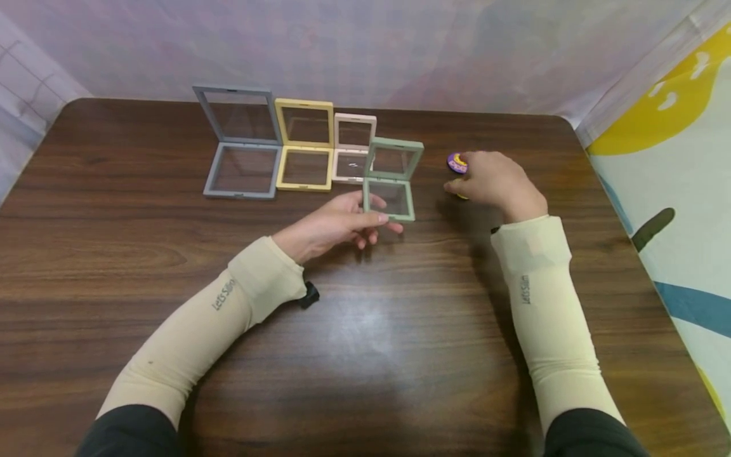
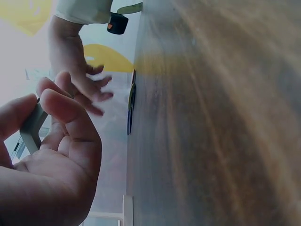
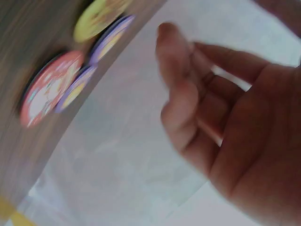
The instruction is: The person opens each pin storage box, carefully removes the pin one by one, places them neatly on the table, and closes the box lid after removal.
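Note:
My left hand [image 1: 339, 222] grips a small light-green hinged display frame [image 1: 391, 180] by its lower half, thumb on the front edge. The frame stands unfolded, its clear-windowed lid tilted up and back. In the left wrist view only part of its edge shows behind the curled fingers. Over round badges at the table's right side is my right hand [image 1: 495, 181], its fingers loosely bent and nothing held in the right wrist view. A purple badge [image 1: 457, 163] lies beside its fingertips. The right wrist view also shows a red badge [image 3: 51, 92] and a yellow badge [image 3: 101, 20] lying flat.
Three more unfolded hinged frames stand in a row at the back: a large grey-blue frame [image 1: 240, 195], a yellow frame [image 1: 304, 187] and a small pale-pink frame [image 1: 355, 118]. All rest on the brown wooden table [image 1: 354, 355]. A pale cloth backdrop [image 1: 428, 57] hangs behind it.

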The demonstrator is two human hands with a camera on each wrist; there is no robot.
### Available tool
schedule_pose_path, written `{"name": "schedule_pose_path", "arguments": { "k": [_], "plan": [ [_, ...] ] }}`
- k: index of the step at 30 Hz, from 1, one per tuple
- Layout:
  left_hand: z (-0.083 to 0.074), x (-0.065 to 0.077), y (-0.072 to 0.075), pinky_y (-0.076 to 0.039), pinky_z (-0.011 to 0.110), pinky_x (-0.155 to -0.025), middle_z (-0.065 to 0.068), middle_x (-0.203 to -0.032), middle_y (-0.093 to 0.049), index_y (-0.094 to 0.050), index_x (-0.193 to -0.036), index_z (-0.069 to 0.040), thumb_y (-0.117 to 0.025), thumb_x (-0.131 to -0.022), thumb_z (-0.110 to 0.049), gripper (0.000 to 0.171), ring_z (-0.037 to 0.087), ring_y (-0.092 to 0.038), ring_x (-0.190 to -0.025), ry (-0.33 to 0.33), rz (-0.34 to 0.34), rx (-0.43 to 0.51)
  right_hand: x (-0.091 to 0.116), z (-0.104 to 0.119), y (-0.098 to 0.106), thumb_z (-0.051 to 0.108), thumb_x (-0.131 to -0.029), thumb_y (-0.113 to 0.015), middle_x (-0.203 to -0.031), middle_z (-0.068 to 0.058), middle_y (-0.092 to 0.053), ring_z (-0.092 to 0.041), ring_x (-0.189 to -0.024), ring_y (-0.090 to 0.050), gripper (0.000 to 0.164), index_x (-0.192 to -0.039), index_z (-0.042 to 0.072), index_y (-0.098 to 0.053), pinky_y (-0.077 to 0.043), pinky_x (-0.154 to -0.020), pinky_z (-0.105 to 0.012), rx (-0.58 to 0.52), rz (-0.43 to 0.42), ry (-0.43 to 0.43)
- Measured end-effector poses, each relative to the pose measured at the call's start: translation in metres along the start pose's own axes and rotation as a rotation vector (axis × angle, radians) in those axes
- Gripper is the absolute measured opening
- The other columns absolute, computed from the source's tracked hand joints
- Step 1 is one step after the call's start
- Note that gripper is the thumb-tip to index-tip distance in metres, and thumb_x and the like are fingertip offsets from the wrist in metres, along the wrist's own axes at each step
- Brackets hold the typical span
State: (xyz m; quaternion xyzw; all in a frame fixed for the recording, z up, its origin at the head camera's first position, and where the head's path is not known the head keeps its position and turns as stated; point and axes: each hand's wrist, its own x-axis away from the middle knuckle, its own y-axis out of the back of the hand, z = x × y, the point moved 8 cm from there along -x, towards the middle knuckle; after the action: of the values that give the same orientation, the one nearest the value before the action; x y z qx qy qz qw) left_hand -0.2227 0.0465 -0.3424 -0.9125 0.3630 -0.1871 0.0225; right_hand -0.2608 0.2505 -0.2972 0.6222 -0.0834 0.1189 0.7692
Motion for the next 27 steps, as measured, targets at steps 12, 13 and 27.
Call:
{"name": "schedule_pose_path", "arguments": {
  "k": [12, 13, 27],
  "plan": [
    [-0.007, 0.002, 0.000, -0.043, 0.020, -0.049, -0.003, -0.087, -0.073, -0.040, -0.120, 0.002, -0.052, -0.096, -0.005, 0.028, 0.010, -0.053, -0.057, -0.067, 0.003, 0.014, 0.013, 0.075, -0.020, 0.002, -0.078, -0.075, -0.133, -0.023, -0.048, -0.038, -0.120, -0.052, 0.085, -0.145, 0.001, -0.023, -0.045, -0.101, -0.055, -0.670, 0.233, 0.494],
    [-0.008, 0.002, -0.001, -0.043, 0.020, -0.049, -0.002, -0.087, -0.073, -0.040, -0.120, 0.002, -0.052, -0.096, -0.005, 0.028, 0.010, -0.053, -0.057, -0.069, 0.007, 0.019, 0.013, 0.076, -0.019, 0.000, -0.078, -0.075, -0.131, -0.025, -0.049, -0.038, -0.119, -0.052, 0.084, -0.144, 0.000, -0.023, -0.045, -0.101, -0.056, -0.680, 0.223, 0.500],
    [-0.006, 0.001, 0.005, -0.044, 0.020, -0.051, -0.002, -0.087, -0.072, -0.040, -0.127, 0.002, -0.054, -0.096, -0.007, 0.035, 0.010, -0.053, -0.060, -0.035, -0.028, 0.000, 0.010, 0.086, -0.016, -0.009, -0.065, -0.081, -0.141, -0.022, -0.032, -0.044, -0.122, -0.046, 0.128, -0.146, 0.024, 0.013, -0.047, -0.095, -0.058, -0.785, 0.078, 0.623]
  ]
}}
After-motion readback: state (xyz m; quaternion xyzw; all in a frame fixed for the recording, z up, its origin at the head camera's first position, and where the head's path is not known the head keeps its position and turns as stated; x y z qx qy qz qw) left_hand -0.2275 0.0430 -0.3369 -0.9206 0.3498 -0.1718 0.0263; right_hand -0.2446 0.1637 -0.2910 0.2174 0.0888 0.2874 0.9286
